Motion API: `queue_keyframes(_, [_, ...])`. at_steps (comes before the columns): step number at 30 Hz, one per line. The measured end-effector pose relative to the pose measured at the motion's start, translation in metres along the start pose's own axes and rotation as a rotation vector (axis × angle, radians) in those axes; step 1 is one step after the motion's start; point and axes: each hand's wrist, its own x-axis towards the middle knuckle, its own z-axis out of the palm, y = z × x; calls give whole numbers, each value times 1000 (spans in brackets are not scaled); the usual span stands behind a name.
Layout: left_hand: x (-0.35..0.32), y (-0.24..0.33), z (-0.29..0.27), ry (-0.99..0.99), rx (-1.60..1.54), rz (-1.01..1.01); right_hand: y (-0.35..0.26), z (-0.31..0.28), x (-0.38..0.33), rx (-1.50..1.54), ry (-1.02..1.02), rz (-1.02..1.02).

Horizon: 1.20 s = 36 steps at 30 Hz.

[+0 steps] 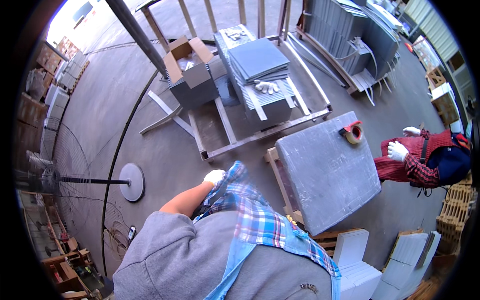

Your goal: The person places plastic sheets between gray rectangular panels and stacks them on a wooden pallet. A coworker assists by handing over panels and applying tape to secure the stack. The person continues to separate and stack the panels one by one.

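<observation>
My left hand [214,176], in a white glove, is low in front of me beside the raised, blurred edge of my blue plaid apron [260,220]. Its fingers are partly hidden, so whether they grip the cloth cannot be made out. My right hand is out of sight. Ahead to the right, a large block wrapped in grey plastic [325,175] rests on a wooden pallet [275,165]. On its far corner lies a red tape dispenser [351,132] with a roll of brown tape.
A co-worker [420,157] with white gloves stands right of the block. Ahead, a metal frame [260,136] carries stacked grey panels [260,57], a loose glove [266,87] and an open carton [172,70]. A pedestal fan [131,182] stands left; white boxes [352,270] are lower right.
</observation>
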Motion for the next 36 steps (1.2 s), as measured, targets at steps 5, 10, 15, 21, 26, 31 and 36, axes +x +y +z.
queue_keyframes(5, [28, -38, -68, 75, -228, -116, -70, 64, -2, -69, 22, -40])
queue_keyframes(10, [66, -64, -153, 143, -208, -139, -142, 134, 9, -104, -24, -145])
queue_keyframes(15, [122, -57, -204, 285, -421, -27, -285, 215, -4, 0, -72, -217])
queue_keyframes(21, [185, 5, -253, 9, -1009, -181, -450, 293, 55, -230, -156, -395])
queue_keyframes(26, [237, 51, -303, -87, -1059, -239, -573, 354, 149, -166, -165, -427])
queue_keyframes(31, [290, 63, -326, -52, -994, -314, -655, 408, 263, -192, -228, -502])
queue_keyframes(36, [362, 86, -341, -53, -865, -314, -726, 439, 336, -636, -6, -759])
